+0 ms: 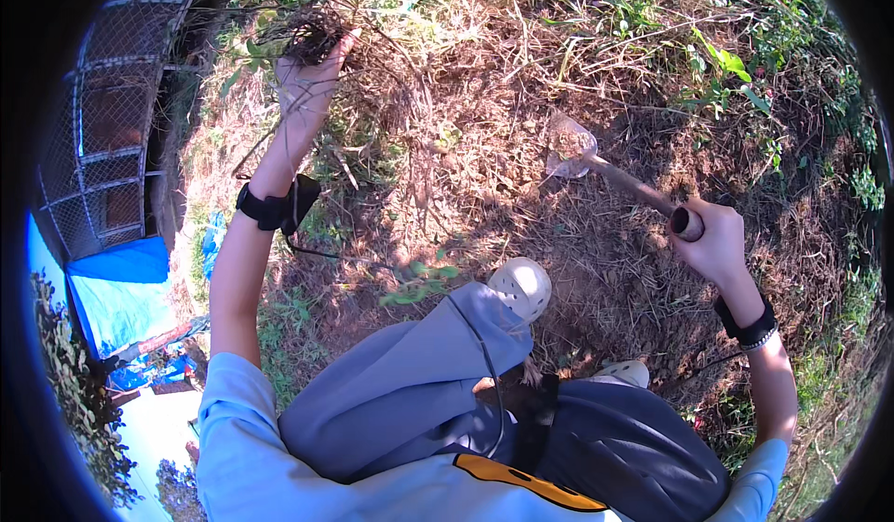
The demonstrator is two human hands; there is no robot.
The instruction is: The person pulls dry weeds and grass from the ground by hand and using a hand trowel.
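Note:
My left hand [311,78] is raised at the upper left, gripping a clump of dry weeds and tangled stems [314,33]. At the right, my right hand [716,239] is closed around the end of the handle of a hand hoe or small spade [639,190]. Its metal blade [573,146] rests at the dry, straw-covered ground, with some soil or debris on it. The fingers of my left hand are partly hidden by the clump.
Pale perforated clogs [520,290] are on my feet, on the ground below the blade. Green weeds [726,68] grow at the upper right. A wire-mesh enclosure [112,124] and a blue tarp [119,298] are at the left. A thin cable [335,253] hangs from my left wrist strap.

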